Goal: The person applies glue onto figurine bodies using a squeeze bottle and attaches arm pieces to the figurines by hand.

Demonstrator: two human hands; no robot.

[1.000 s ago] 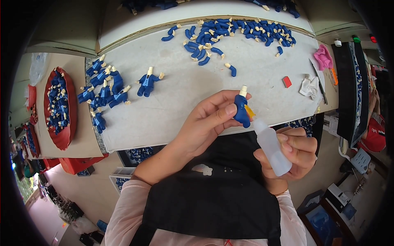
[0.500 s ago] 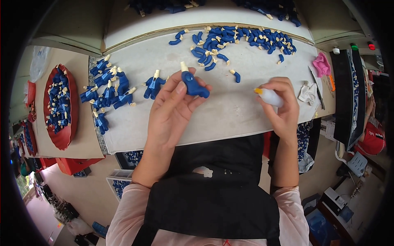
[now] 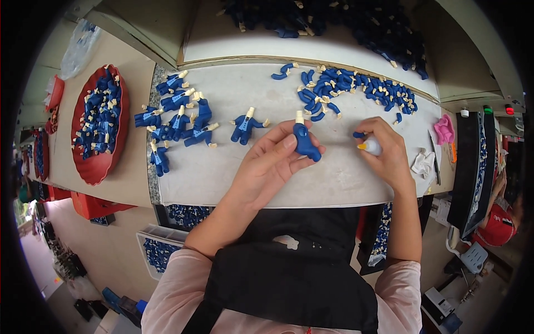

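Observation:
My left hand (image 3: 270,161) pinches a blue doll figurine body (image 3: 303,142) with a cream neck between thumb and fingers, neck up, above the table. In my right hand (image 3: 386,147) is a small white squeeze bottle (image 3: 372,146), its yellow tip pointing left. At that hand's fingertips is a small blue arm piece (image 3: 359,134), partly hidden; whether it is lifted off the table I cannot tell. A figurine with arms attached (image 3: 243,127) lies left of my left hand. Several more figurines (image 3: 178,122) lie farther left. Beyond my hands spreads a pile of blue arms (image 3: 339,83) with cream hands.
A red scalloped tray (image 3: 92,175) of blue figures stands at the left. A shelf (image 3: 222,53) with more blue parts runs along the back. On the right lie a pink cloth (image 3: 444,129), a crumpled white tissue (image 3: 423,165) and a thin dark tool (image 3: 435,158).
The view has shifted, so the table sits farther right and lower. My right hand has reached the lone blue arm piece, still holding the bottle. My left hand keeps the figurine body, turned slightly.

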